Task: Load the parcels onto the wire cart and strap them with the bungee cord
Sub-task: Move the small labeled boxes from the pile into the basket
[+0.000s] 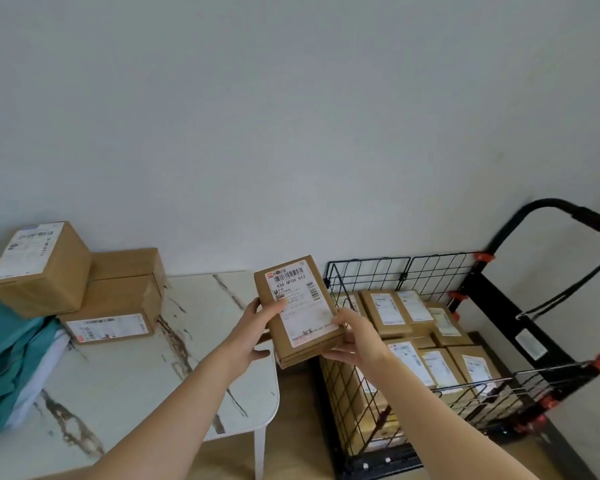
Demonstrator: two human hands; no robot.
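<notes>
In the head view, a flat labelled parcel is held in the air between the surface and the wire cart. It is gripped at its left edge by the left hand and supported at its lower right corner by the right hand, with the fingers of both curled round it.

A good many loaded parcels are already packed in rows inside the cart. Three boxes are left stacked on the surface, beside a teal cloth.

Loading is judged well advanced but unfinished. Strapping is not begun: no cord is seen across the load. A thin dark cord hangs by the cart handle; whether it is the bungee cord cannot be told.
</notes>
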